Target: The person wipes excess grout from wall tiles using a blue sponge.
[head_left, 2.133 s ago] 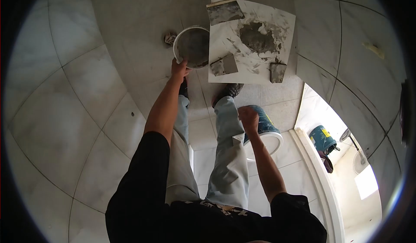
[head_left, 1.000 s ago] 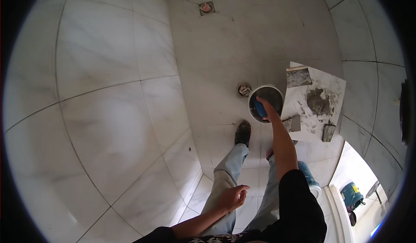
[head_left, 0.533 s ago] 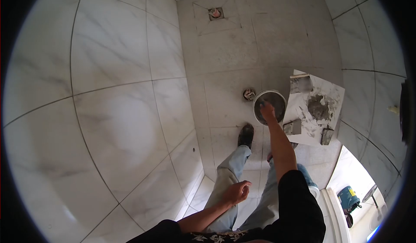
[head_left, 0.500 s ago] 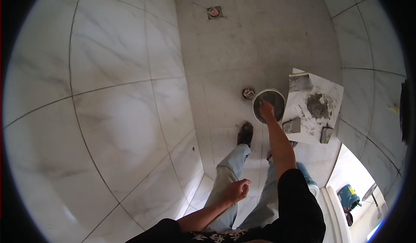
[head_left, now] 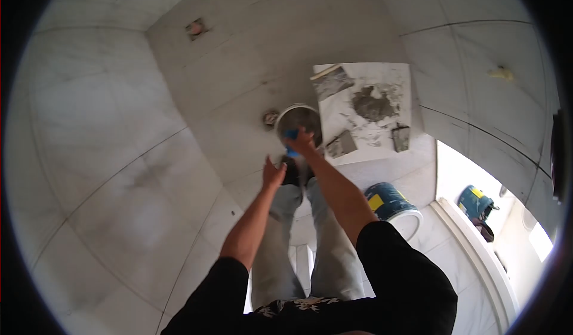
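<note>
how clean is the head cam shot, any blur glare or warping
Head view: fisheye bends the tiled walls and blackens the corners; left wall soft, with pale glare; opening at right nearly blown out; blue item in the right hand too blurred to identify.

Wide passage over grey tiled floor (head_left: 239, 48) beyond a round, white-rimmed bucket (head_left: 296, 105).
A square white board (head_left: 389, 73) smeared with grey paste crowds the rim's right side. A small, round, stuffed floor opening (head_left: 270, 118) lies just left. Legs in pale trousers (head_left: 286, 206) hem the near side, a blue-green bucket (head_left: 388, 199) to their right.
</note>
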`<state>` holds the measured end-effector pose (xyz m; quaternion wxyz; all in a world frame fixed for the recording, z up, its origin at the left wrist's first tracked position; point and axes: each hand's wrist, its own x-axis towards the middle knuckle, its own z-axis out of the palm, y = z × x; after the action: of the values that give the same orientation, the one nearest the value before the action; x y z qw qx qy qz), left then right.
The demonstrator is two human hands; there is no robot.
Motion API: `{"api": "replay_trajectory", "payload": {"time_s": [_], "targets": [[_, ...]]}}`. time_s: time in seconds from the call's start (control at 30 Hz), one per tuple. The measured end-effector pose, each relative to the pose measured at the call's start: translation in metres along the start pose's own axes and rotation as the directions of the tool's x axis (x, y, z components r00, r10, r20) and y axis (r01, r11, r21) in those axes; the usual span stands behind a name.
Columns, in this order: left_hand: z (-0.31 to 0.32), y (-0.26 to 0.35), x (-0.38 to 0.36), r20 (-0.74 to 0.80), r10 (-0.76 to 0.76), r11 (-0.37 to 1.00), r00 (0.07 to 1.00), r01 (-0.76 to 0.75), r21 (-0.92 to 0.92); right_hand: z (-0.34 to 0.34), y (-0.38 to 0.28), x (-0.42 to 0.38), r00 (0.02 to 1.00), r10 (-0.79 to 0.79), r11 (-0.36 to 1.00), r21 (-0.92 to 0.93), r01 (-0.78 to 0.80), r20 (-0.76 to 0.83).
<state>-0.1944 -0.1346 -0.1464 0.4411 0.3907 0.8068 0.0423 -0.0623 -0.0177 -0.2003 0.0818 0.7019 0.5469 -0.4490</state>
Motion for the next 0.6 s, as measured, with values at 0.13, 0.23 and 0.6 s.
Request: {"api": "replay_trajectory", "payload": {"time_s": [0.13, 0.23, 0.6], "targets": [[0.024, -0.003, 0.119, 0.158, 0.153, 0.981, 0.975, -0.131, -0.141, -0.027, -0.006, -0.024, 0.969, 0.199, 0.924, 0.302, -0.236, 0.146], [0.018, 0.01, 0.144, 0.192, 0.162, 0.974, 0.968, -0.126, -0.186, -0.079, -0.037, -0.048, 0.845, 0.345, 0.68, 0.511, -0.525, 0.408], [-0.103, 0.016, 0.169, 0.416, -0.032, 0.927, 0.909, 0.182, -0.327, -0.106, -0.147, -0.049, 0.891, 0.264, 0.702, 0.56, -0.44, 0.369]]}}
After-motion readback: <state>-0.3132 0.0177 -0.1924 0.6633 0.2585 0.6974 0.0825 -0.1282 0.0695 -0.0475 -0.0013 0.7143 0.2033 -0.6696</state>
